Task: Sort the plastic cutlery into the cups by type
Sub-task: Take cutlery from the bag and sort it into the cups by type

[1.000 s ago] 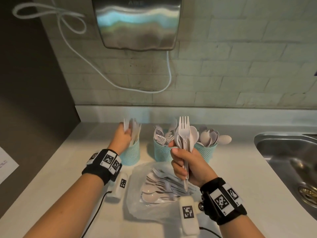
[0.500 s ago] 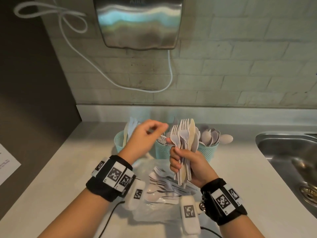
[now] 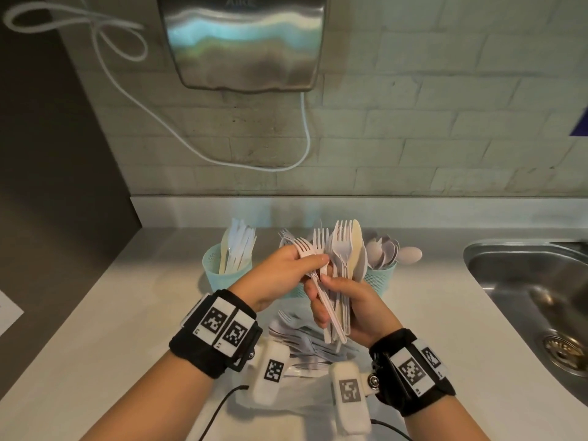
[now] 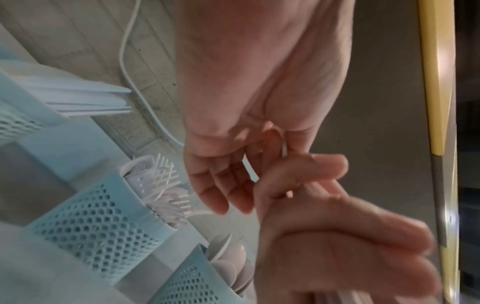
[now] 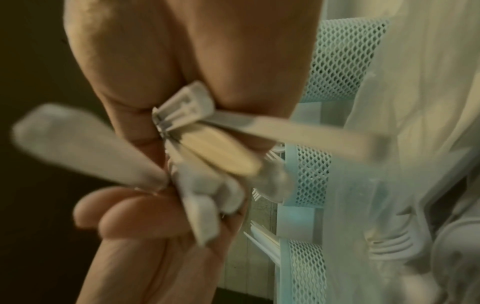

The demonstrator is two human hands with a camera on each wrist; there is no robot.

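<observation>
My right hand (image 3: 337, 300) grips an upright bundle of white plastic cutlery (image 3: 345, 249), mostly forks plus a cream knife; its handle ends (image 5: 187, 127) fan out in the right wrist view. My left hand (image 3: 286, 268) pinches one white fork (image 3: 307, 249) at the bundle's left side. Three teal mesh cups stand behind: the left cup (image 3: 216, 272) holds knives (image 3: 238, 243), the middle cup (image 4: 98, 218) holds forks, the right cup (image 3: 383, 275) holds spoons (image 3: 397, 254). More loose cutlery (image 3: 296, 332) lies on a clear plastic bag below my hands.
A steel sink (image 3: 525, 291) is set in the counter at the right. A metal hand dryer (image 3: 241, 43) hangs on the brick wall above the cups, with a white cable (image 3: 197, 148) looping below it. A dark wall borders the counter's left side.
My left hand left the knife cup, moved right to the bundle and took hold of a fork. The right hand kept its grip, the bundle now fanned wider.
</observation>
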